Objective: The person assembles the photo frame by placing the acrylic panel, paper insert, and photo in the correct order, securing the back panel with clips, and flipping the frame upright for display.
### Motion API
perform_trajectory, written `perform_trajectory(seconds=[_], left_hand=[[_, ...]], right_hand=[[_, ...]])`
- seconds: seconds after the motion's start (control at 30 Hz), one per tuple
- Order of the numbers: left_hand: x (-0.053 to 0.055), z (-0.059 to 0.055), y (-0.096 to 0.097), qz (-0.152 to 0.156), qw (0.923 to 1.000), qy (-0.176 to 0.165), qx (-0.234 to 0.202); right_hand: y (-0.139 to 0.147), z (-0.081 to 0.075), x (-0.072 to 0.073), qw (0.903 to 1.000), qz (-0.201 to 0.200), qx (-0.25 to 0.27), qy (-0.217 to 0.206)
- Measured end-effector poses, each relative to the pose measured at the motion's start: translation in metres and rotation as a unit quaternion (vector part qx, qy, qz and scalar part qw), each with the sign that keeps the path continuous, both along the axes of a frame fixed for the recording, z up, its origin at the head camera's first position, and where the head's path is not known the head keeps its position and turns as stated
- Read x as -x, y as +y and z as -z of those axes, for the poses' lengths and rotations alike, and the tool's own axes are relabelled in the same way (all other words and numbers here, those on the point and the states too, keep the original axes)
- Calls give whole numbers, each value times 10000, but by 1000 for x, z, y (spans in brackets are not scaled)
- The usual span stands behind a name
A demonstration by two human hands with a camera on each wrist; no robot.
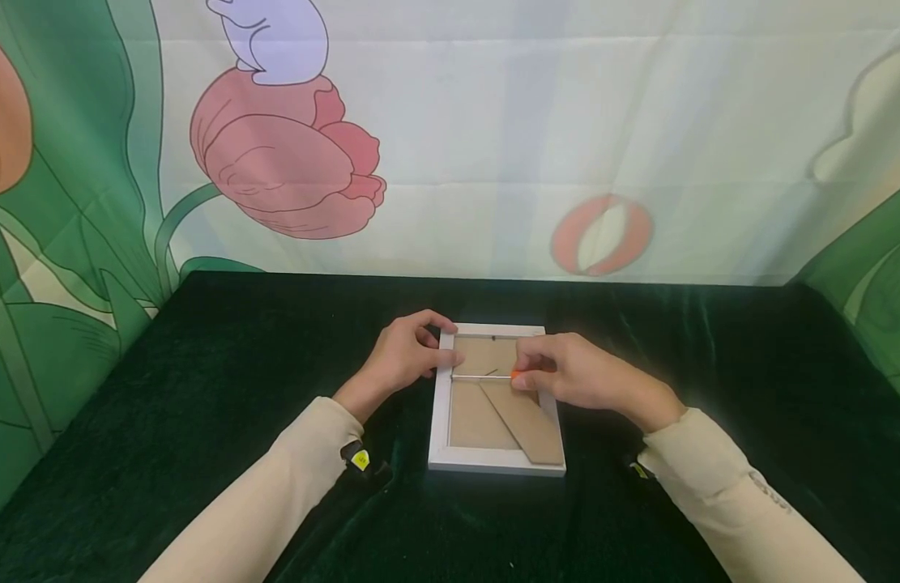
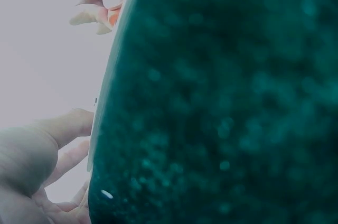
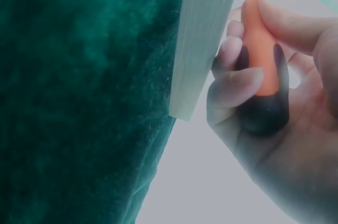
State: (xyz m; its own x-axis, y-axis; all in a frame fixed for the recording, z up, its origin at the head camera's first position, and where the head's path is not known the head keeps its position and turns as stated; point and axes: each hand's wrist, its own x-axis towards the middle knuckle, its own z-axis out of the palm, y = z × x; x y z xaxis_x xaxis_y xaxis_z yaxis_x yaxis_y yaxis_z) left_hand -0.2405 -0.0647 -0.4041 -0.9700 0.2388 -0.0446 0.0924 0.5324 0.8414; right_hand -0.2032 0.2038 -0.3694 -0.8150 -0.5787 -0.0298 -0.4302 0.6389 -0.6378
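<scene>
A white picture frame [image 1: 441, 417] lies with its brown backing board [image 1: 482, 421] facing up. My left hand [image 1: 402, 352] holds the frame's upper left edge, thumb over the rim and fingers along the side. In my right hand [image 1: 577, 372] is a screwdriver [image 3: 261, 63] with an orange and black handle, gripped between thumb and curled fingers. Its thin metal shaft [image 1: 482, 377] stretches left across the backing, the tip reaching the inner left rim near my left thumb. A brown stand leg [image 1: 526, 425] slants over the backing's lower right. Most of the handle is hidden in the head view.
Dark green velvet cloth [image 1: 223, 405] covers the table under the frame. Behind it hangs a pale curtain [image 1: 457, 162] printed with flowers and leaves. A small dark hook [image 1: 493, 338] sits at the top of the backing.
</scene>
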Motion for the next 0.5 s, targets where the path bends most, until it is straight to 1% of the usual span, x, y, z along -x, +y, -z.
perform_trajectory(seconds=[0.3,0.5], left_hand=[[-1,-3,-1,-6,10000,-34,9],[1,2,0,26,10000,41,-26]], right_hand=[[-1,0,1,10000,18,-93,9],[0,0,2,9999,3,-151,39]])
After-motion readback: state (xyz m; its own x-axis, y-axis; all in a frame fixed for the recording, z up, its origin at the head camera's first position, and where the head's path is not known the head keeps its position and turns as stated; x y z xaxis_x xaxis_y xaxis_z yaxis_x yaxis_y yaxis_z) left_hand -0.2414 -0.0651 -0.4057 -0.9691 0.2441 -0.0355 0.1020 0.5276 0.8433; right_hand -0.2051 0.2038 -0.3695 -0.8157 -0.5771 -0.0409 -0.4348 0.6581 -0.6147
